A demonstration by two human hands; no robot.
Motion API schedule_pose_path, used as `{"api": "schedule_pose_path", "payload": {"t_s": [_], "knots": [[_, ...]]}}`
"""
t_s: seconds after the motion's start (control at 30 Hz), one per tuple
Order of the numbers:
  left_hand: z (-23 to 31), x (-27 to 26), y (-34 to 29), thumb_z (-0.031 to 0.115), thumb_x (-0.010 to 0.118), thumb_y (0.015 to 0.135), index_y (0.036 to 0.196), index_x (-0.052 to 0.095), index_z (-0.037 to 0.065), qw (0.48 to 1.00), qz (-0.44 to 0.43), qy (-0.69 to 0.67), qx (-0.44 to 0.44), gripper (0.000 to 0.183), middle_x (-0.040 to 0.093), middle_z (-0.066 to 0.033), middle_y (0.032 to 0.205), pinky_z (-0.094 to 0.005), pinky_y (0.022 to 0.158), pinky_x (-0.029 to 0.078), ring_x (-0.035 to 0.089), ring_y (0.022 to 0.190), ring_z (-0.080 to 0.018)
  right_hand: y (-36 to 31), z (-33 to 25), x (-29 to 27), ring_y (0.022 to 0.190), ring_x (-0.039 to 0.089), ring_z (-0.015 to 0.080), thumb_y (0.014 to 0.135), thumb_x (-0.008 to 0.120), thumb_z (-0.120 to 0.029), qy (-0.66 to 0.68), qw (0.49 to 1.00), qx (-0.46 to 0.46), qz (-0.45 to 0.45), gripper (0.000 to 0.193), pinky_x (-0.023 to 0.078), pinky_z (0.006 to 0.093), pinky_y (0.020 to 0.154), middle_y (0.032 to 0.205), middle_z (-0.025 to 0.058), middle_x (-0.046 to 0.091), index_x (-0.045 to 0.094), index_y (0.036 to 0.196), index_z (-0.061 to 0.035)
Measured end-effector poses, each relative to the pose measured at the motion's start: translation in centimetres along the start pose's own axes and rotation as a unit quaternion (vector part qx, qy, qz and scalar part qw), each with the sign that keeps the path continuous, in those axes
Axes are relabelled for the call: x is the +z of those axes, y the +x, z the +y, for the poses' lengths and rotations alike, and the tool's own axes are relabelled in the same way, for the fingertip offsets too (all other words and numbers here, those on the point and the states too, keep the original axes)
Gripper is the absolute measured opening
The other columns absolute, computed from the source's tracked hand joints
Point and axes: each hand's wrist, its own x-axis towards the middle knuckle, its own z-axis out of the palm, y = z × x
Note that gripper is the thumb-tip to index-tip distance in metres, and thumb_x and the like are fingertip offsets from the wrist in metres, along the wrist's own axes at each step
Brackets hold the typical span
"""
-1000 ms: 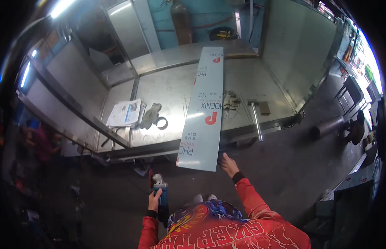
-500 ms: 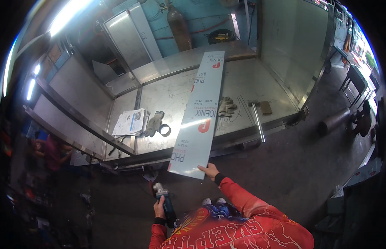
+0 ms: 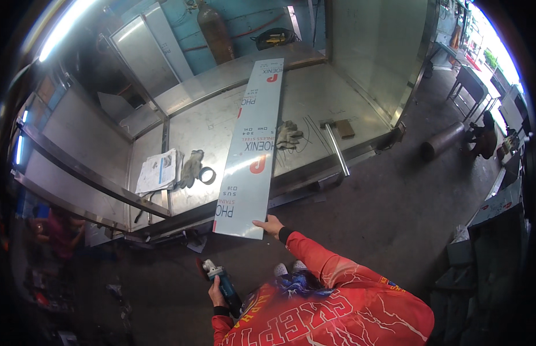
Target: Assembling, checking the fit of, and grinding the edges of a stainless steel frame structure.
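Observation:
A long flat strip of sheet metal [image 3: 249, 173], covered in printed protective film, lies across the metal workbench [image 3: 193, 132] with its near end jutting past the front edge. At that end's right corner my right hand [image 3: 270, 226] pinches the sheet, thumb on top and fingers underneath. Lower left, my left hand [image 3: 216, 293] is wrapped around the body of a teal angle grinder [image 3: 226, 288], which hangs in front of the bench. The grinder's disc points up and to the left.
On the bench left of the sheet lie papers [image 3: 157, 173], a work glove [image 3: 191, 168] and a dark ring [image 3: 207, 175]. To its right are another glove [image 3: 289, 135], thin wires, a metal tube [image 3: 337, 151] and a small brown block [image 3: 344, 128]. A large pipe [image 3: 446, 140] rests on the floor.
The bench and sheet have shifted left and slightly up in the picture as the view turned right. Both hands keep their holds on the sheet and the grinder.

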Motion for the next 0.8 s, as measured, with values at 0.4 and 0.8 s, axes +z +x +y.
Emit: {"api": "schedule_pose_path", "payload": {"t_s": [0.4,0.8], "knots": [[3.1,0.8,2.3,0.043,0.057,0.088,0.095,0.06,-0.001,0.997,-0.042,0.054,0.022,0.045,0.062,-0.0081,0.074,-0.0289,0.055,0.049,0.061,0.061,-0.0174,-10.9,-1.8,-18.2,0.1,0.057,0.017,0.084,0.069,-0.024,-0.036,0.993,0.103,-0.052,0.051,0.045,0.0308,0.088,0.112,0.0087,0.06,0.05,0.123,0.003],[18.8,11.8,13.1,0.046,0.074,0.069,0.103,0.062,0.001,0.819,-0.133,0.429,0.357,0.058,0.066,-0.0176,0.097,-0.0379,0.079,0.048,0.063,0.091,-0.0304,-15.1,-4.6,-26.3,0.093,0.06,0.0177,0.082,0.068,-0.023,-0.161,0.977,0.006,0.142,0.048,0.047,0.0291,0.08,0.103,0.0121,0.063,0.054,0.115,0.0088]]}}
